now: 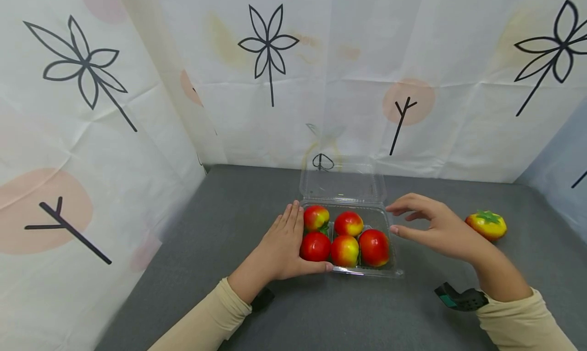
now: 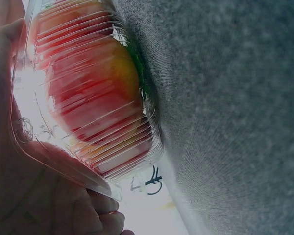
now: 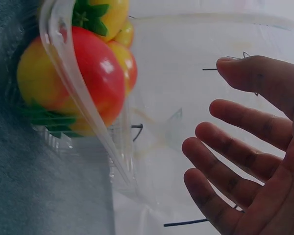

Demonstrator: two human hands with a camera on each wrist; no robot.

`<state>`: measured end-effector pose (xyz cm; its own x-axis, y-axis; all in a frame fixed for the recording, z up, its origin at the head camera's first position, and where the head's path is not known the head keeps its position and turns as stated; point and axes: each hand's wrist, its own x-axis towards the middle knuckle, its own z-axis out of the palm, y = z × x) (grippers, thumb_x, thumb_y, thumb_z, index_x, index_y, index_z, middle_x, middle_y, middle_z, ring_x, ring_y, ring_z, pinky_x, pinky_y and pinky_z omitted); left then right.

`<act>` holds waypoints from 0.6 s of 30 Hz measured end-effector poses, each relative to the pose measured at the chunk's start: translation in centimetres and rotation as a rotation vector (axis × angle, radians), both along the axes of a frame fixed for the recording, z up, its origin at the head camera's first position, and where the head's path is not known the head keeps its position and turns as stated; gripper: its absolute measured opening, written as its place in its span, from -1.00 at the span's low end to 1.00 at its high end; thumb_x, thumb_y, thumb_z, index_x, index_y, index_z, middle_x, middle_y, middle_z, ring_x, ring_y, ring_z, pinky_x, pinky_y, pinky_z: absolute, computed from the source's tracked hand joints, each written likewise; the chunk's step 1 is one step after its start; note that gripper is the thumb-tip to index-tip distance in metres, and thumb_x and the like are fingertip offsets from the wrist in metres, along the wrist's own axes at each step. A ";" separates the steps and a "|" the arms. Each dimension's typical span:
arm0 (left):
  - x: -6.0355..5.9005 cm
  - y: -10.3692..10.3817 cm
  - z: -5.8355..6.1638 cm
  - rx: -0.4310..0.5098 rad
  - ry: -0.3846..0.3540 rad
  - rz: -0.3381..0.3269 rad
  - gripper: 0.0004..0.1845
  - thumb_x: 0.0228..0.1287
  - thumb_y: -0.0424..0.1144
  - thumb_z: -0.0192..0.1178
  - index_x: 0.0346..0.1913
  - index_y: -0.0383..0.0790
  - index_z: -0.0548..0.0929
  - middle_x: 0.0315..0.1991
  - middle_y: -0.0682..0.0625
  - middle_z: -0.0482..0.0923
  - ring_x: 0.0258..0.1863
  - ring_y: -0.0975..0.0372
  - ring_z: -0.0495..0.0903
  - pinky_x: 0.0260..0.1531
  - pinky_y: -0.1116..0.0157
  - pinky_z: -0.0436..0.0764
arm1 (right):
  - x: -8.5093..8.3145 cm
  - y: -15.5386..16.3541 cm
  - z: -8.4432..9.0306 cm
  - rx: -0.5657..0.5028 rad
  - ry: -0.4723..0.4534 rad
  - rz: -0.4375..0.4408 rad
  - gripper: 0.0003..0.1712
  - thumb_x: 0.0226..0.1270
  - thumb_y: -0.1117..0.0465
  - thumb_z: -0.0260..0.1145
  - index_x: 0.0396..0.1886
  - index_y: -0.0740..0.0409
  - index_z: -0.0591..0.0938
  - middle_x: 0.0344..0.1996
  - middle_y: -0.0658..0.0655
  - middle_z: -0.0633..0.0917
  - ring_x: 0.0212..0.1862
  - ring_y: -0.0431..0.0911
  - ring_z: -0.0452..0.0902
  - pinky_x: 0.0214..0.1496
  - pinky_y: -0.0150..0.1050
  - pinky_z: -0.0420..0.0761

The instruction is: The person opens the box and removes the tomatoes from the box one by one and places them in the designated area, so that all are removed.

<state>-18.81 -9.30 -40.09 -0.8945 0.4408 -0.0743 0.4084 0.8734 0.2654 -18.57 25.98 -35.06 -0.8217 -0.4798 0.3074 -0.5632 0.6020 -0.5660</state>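
Observation:
A clear plastic clamshell box [image 1: 367, 273] lies on the grey table with its lid [image 1: 343, 185] raised at the back. Several glossy red-and-yellow fruits [image 1: 374, 247] fill most of it; the back right part holds none. Green leafy tops [image 3: 59, 120] show on some. My left hand [image 1: 286, 246] rests along the box's left side, fingers straight and thumb along the front rim. In the left wrist view the ribbed box wall [image 2: 95, 98] is beside that hand. Just off the right rim, my right hand [image 1: 435, 226] is held with spread, slightly bent fingers and nothing in them.
One more yellow-and-red fruit [image 1: 487, 225] with a green leafy top lies on the table [image 1: 247, 193], to the right behind my right hand. White cloth [image 1: 339, 45] printed with dark flowers hangs behind and at the left. A black strap device [image 1: 460, 297] is on my right wrist.

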 end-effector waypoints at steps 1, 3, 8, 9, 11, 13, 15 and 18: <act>0.0 0.0 0.0 0.001 0.000 0.001 0.45 0.08 0.74 0.06 0.73 -0.30 -0.05 0.77 -0.18 -0.23 0.76 -0.07 -0.18 0.70 -0.07 0.07 | 0.0 -0.2 -0.2 0.001 -0.002 0.007 -0.58 0.38 0.22 0.53 0.19 -0.14 0.70 0.10 -0.10 0.71 0.10 -0.29 0.61 0.12 -0.39 0.69; 0.0 0.0 -0.1 0.001 0.000 0.002 0.45 0.08 0.74 0.06 0.73 -0.30 -0.05 0.77 -0.18 -0.22 0.76 -0.07 -0.17 0.69 -0.07 0.08 | -0.1 -0.5 -0.5 0.004 -0.001 0.021 -0.59 0.37 0.21 0.54 0.18 -0.14 0.70 0.09 -0.12 0.72 0.09 -0.27 0.63 0.11 -0.36 0.71; 0.0 0.0 -0.1 -0.005 0.005 -0.001 0.44 0.08 0.73 0.06 0.73 -0.29 -0.05 0.77 -0.18 -0.22 0.76 -0.08 -0.16 0.69 -0.08 0.09 | -0.3 -1.2 -1.1 0.009 -0.004 0.050 -0.60 0.36 0.18 0.56 0.15 -0.13 0.72 0.07 -0.15 0.72 0.09 -0.19 0.64 0.10 -0.26 0.75; 0.0 0.0 -0.1 -0.007 0.005 -0.001 0.44 0.09 0.73 0.06 0.73 -0.29 -0.05 0.77 -0.18 -0.22 0.76 -0.08 -0.17 0.69 -0.08 0.08 | -0.3 -1.3 -1.2 0.010 -0.011 0.056 -0.61 0.36 0.18 0.56 0.15 -0.13 0.72 0.07 -0.15 0.72 0.09 -0.18 0.64 0.10 -0.25 0.75; 0.0 0.0 0.0 -0.008 0.005 -0.001 0.44 0.09 0.73 0.07 0.73 -0.29 -0.05 0.78 -0.17 -0.23 0.76 -0.08 -0.17 0.69 -0.08 0.08 | -0.4 -1.5 -1.4 0.013 -0.018 0.065 -0.61 0.36 0.17 0.56 0.15 -0.12 0.73 0.07 -0.15 0.72 0.09 -0.18 0.64 0.10 -0.23 0.76; 0.0 0.0 0.0 -0.009 0.006 0.000 0.44 0.09 0.73 0.06 0.73 -0.29 -0.06 0.78 -0.17 -0.24 0.76 -0.08 -0.17 0.69 -0.08 0.08 | -0.4 -1.6 -1.5 0.013 -0.023 0.077 -0.61 0.36 0.18 0.56 0.15 -0.10 0.73 0.06 -0.15 0.72 0.08 -0.21 0.64 0.09 -0.22 0.76; 0.0 0.0 0.0 -0.009 0.003 0.001 0.44 0.09 0.73 0.06 0.73 -0.30 -0.06 0.78 -0.16 -0.25 0.76 -0.08 -0.18 0.69 -0.08 0.08 | -0.5 -1.7 -1.7 0.015 -0.023 0.086 -0.61 0.35 0.20 0.56 0.14 -0.09 0.73 0.05 -0.15 0.72 0.06 -0.26 0.63 0.09 -0.22 0.76; 0.1 0.0 0.0 -0.011 0.004 0.001 0.44 0.09 0.73 0.07 0.73 -0.30 -0.06 0.78 -0.17 -0.24 0.76 -0.08 -0.17 0.69 -0.08 0.09 | -0.5 -1.9 -2.0 0.017 -0.027 0.096 -0.62 0.34 0.20 0.57 0.13 -0.09 0.73 0.03 -0.15 0.72 0.05 -0.35 0.60 0.07 -0.21 0.77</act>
